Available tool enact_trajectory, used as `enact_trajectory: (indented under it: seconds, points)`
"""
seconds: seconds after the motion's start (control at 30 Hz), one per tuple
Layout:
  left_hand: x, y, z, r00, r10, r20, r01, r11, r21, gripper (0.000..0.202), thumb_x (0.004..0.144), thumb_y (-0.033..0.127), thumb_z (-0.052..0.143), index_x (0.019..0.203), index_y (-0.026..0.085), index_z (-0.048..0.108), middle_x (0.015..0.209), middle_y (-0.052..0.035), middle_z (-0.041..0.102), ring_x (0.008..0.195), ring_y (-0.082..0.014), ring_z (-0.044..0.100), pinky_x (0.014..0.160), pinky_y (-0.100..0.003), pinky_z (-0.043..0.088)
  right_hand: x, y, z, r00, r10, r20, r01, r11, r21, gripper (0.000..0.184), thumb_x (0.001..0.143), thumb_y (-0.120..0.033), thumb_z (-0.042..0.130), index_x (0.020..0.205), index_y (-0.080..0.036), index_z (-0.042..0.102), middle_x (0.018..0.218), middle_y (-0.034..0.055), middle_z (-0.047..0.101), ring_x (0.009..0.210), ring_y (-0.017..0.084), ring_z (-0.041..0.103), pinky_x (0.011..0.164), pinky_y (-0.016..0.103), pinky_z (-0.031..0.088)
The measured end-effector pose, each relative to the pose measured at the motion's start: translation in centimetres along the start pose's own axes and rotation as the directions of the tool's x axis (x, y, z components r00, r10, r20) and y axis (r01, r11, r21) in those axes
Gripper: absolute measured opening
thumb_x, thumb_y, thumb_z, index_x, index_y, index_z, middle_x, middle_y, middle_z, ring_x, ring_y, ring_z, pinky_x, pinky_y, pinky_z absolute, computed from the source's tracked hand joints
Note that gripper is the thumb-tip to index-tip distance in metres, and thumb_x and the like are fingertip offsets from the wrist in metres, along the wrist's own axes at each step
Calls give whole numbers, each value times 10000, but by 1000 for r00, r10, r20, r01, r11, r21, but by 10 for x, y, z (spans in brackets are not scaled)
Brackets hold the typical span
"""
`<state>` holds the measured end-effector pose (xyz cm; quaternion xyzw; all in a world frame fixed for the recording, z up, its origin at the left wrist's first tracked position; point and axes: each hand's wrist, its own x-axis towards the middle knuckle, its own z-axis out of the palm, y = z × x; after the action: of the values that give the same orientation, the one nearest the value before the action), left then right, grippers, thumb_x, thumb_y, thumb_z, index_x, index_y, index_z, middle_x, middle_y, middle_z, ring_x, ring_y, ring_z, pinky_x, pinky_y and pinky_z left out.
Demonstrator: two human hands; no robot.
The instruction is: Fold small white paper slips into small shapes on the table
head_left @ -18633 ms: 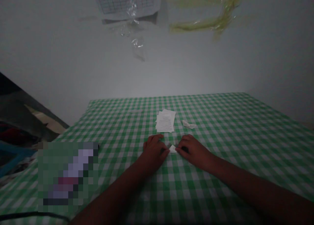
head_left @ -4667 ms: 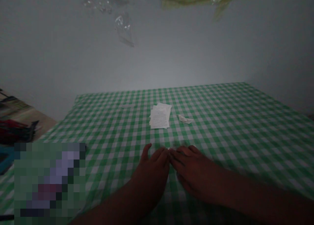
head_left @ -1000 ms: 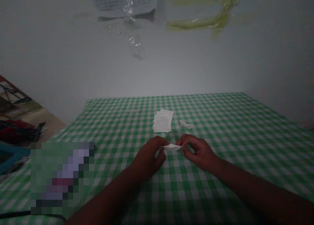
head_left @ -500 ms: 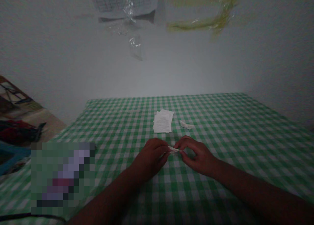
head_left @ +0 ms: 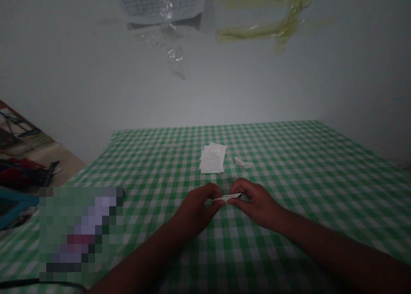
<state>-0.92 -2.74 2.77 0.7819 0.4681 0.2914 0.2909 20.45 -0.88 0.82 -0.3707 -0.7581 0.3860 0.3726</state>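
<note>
Between my two hands is a narrow strip of folded white paper (head_left: 226, 197), seen nearly edge-on above the tablecloth. My left hand (head_left: 201, 204) pinches its left end between thumb and fingers. At the other end, the thumb and curled fingers of my right hand (head_left: 256, 201) grip the paper too. Just beyond my hands lies a loose stack of printed paper sheets (head_left: 212, 159), its edges uneven. To the right of that stack rests a small folded paper piece (head_left: 243, 163).
A green and white checked tablecloth (head_left: 154, 170) covers the table, which meets a pale wall (head_left: 257, 84). On the left is a pixelated, blurred-out object (head_left: 93, 221), with a dark cable (head_left: 41, 282) near it. Taped paper (head_left: 163, 3) hangs on the wall.
The paper between my hands has turned and shows as a longer, flatter strip. My fingers have shifted along it, both thumbs now beneath its near edge. The stack and small folded piece stay put.
</note>
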Motion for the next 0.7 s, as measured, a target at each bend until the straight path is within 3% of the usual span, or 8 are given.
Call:
enact_trajectory:
  seconds: [0.1, 0.2, 0.33, 0.57, 0.7]
  points:
    - [3, -2, 2, 998, -51, 25, 53, 997, -64, 152, 858, 243, 636, 1000, 201, 604, 895, -6, 689, 831, -164, 643, 777, -282, 486, 1, 4, 4, 998, 54, -21, -51, 993, 103, 146, 823, -193, 676, 860, -224, 538, 777, -47, 562, 716, 117, 550, 641, 238, 431]
    - [6, -7, 7, 998, -24, 50, 30, 991, -128, 226, 856, 206, 620, 1082, 206, 624, 1000, -27, 701, 916, -174, 650, 836, -295, 489, 1, 5, 8, 999, 54, -6, -52, 990, 129, 151, 825, -156, 648, 904, -229, 542, 819, -41, 572, 754, 122, 565, 671, 245, 445]
    - [6, -10, 13, 999, 41, 5, -40, 991, -129, 154, 820, 157, 644, 968, 194, 656, 952, -19, 691, 885, -165, 640, 815, -284, 480, -1, 4, 10, 1000, -26, 11, 25, 996, 82, 199, 809, -112, 634, 953, -229, 561, 885, -22, 601, 825, 137, 590, 743, 270, 462]
    - [4, -6, 10, 993, 113, -39, -116, 991, -71, 57, 857, 164, 615, 886, 189, 658, 870, -14, 668, 824, -148, 613, 775, -278, 459, -2, 0, 4, 990, -138, 12, 138, 982, -129, 44, 858, -212, 668, 898, -208, 650, 841, 5, 629, 803, 146, 579, 726, 285, 447]
    - [6, -3, 5, 999, 37, 12, -34, 988, -153, 61, 857, 222, 645, 858, 197, 700, 845, -16, 686, 808, -152, 624, 764, -278, 460, -1, 1, 2, 988, -140, 62, 146, 985, -93, 98, 905, -276, 632, 904, -211, 704, 837, 21, 664, 853, 165, 599, 791, 316, 453]
